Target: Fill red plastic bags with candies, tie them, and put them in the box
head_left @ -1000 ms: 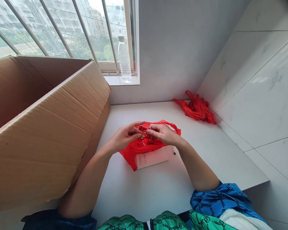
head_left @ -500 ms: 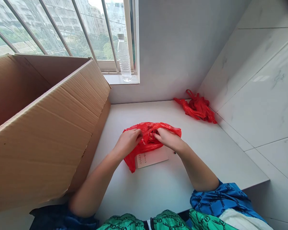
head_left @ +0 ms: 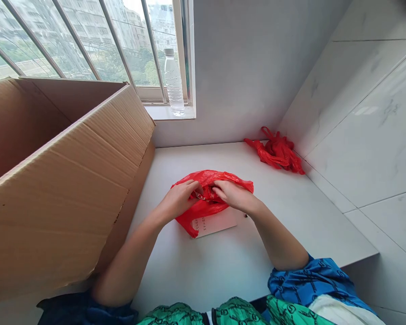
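Note:
A thin red plastic bag (head_left: 206, 208) lies crumpled on the white tabletop, with both my hands at its mouth. My left hand (head_left: 184, 196) grips the bag's left side, its fingers curled into the folds. On the right, my right hand (head_left: 232, 194) reaches into the bag, fingers bent against the plastic and partly hidden by it. Under the bag's near edge lies a flat white card or box (head_left: 216, 224) with rows of small dark print. Part of it is covered by the bag. A tiny dark object (head_left: 246, 215) sits just right of it.
A large open cardboard box (head_left: 67, 189) takes up the left side. A second crumpled red bag (head_left: 279, 151) lies at the back right against the tiled wall (head_left: 368, 135). On the windowsill stands a clear water bottle (head_left: 174, 83). The tabletop (head_left: 291, 216) ends at the right front.
My hands have shifted slightly inward, closer together in the bag. The bag's near left corner has moved right and up, now overlapping the white item's left end.

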The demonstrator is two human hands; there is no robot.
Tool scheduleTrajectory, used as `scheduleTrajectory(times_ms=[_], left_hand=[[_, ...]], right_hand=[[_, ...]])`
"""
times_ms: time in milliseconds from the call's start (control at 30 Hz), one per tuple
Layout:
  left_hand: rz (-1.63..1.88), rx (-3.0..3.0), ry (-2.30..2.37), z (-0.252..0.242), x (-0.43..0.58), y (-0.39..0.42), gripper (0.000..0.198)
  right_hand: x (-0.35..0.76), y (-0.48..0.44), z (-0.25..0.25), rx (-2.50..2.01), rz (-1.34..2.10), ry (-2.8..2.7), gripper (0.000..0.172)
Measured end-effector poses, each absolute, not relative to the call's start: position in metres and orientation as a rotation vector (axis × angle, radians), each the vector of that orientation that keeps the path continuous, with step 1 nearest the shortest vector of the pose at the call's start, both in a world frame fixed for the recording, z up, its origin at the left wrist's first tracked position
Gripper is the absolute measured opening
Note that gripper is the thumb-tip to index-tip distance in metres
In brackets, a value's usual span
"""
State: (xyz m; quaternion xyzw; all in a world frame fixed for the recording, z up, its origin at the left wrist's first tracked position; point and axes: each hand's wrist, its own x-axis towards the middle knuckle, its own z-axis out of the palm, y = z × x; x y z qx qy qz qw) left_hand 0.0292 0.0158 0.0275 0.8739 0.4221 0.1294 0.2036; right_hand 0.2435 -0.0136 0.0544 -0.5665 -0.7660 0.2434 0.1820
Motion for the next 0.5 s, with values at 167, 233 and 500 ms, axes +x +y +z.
scheduleTrajectory(times_ms=[167, 233, 500], left_hand=[[0.752, 2.331, 0.975, 0.044, 0.022, 0.015, 0.017], [0.830, 2.336, 0.931, 0.046, 0.022, 0.014, 0.017], [0.955, 2.147, 1.007, 0.050, 0.023, 0.012, 0.030]], right_hand=[[0.241, -0.013, 0.061, -1.375, 0.947, -2.065, 0.035], [0.240, -0.014, 0.062, -1.260, 1.069, -2.007, 0.035], [0.247, -0.010, 0.061, -1.056, 1.314, -1.799, 0.024]])
